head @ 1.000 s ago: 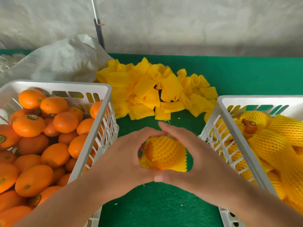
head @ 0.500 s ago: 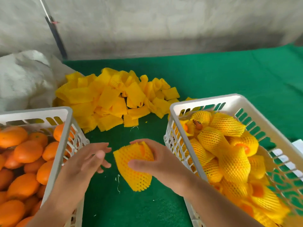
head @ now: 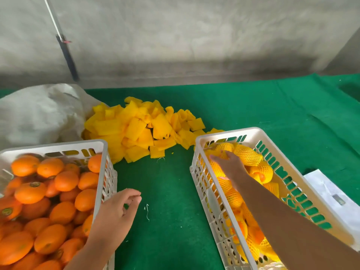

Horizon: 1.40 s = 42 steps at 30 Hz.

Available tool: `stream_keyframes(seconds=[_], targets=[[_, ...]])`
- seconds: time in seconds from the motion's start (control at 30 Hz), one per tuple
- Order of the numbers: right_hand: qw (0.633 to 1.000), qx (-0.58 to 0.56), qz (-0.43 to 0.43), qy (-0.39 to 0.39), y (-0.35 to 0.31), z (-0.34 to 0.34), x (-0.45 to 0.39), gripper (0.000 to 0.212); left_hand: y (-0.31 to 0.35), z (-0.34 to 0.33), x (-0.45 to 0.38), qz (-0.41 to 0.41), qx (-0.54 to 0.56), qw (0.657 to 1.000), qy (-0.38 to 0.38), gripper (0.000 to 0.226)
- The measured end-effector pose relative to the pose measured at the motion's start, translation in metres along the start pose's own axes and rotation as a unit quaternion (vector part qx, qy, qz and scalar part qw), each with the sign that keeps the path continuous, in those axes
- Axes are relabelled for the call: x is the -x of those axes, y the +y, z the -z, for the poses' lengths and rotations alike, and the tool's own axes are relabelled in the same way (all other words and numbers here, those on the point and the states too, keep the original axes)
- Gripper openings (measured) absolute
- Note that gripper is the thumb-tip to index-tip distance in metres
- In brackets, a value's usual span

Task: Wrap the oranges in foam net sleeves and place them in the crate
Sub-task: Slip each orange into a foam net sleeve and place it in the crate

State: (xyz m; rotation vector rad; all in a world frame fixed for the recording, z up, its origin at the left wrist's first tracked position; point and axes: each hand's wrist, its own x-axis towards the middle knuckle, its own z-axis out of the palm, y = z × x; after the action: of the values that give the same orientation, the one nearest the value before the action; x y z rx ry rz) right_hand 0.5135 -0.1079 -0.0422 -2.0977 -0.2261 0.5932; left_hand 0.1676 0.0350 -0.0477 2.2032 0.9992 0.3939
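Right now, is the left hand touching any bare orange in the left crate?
Apart. The head view shows the left hand beside the left crate rim, fingers loosely curled over green cloth, holding nothing.

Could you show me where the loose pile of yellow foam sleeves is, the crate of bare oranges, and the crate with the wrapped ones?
Foam sleeve pile (head: 144, 129), head view, middle of the heap.
Bare-orange crate (head: 58, 146), head view, far rim.
Wrapped-orange crate (head: 226, 133), head view, far rim.
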Motion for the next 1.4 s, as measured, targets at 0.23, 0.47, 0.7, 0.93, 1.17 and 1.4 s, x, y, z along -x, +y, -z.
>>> stream_keyframes(seconds=[0.23,0.47,0.7,0.93,1.17,1.4], targets=[[0.996,0.089,0.028,-0.009,-0.003,0.018,0.008,0.077,-0.074,0.058,0.055,0.075,-0.161,0.982,0.066,0.038],[0.975,0.193,0.108,-0.014,0.018,-0.007,0.075,0.073,-0.089,0.052,0.087,0.097,-0.186,0.972,-0.109,0.049],[0.942,0.284,0.179,-0.005,0.033,-0.044,0.117,0.065,-0.091,0.088,0.100,0.049,-0.257,0.962,-0.073,0.020],[0.930,0.322,0.179,-0.012,0.037,-0.046,0.114,0.071,-0.137,0.150,0.079,0.139,-0.362,0.922,0.006,0.049],[0.919,0.352,0.178,-0.007,0.036,-0.049,0.117,0.073,-0.173,0.184,0.063,0.151,-0.329,0.932,0.037,0.058],[0.922,0.351,0.164,-0.006,0.028,-0.055,0.125,0.071,-0.182,0.200,0.007,0.127,-0.370,0.920,-0.019,0.064]])
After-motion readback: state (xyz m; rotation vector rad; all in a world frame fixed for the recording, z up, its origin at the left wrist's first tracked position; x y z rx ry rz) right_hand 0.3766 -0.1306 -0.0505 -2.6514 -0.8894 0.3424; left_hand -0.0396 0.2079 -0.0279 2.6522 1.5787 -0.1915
